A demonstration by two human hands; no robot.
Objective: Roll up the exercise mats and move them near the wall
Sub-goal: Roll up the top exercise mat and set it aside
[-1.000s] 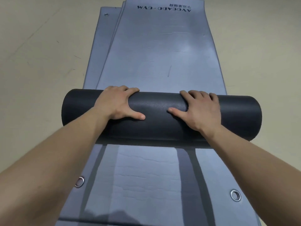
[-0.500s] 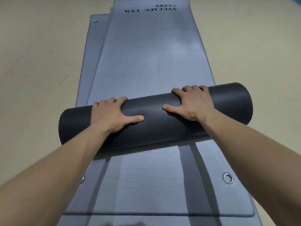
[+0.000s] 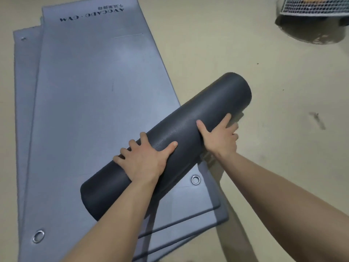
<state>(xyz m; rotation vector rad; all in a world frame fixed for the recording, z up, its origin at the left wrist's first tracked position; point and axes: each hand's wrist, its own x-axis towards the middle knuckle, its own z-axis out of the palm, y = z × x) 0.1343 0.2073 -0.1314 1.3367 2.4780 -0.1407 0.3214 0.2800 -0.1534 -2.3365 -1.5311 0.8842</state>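
The dark rolled mat [image 3: 217,103] slants over a corner of the flat grey mats [image 3: 94,91]. The left hand [image 3: 143,159] clasps its middle, and the right hand [image 3: 220,137] grips nearer its far end.

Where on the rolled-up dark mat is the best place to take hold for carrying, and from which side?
Take the rolled mat around its barrel with two hands spaced either side of the middle, from the near side, as the left hand and right hand do. It is a long, thick cylinder lying slantwise, likely too wide for one hand.
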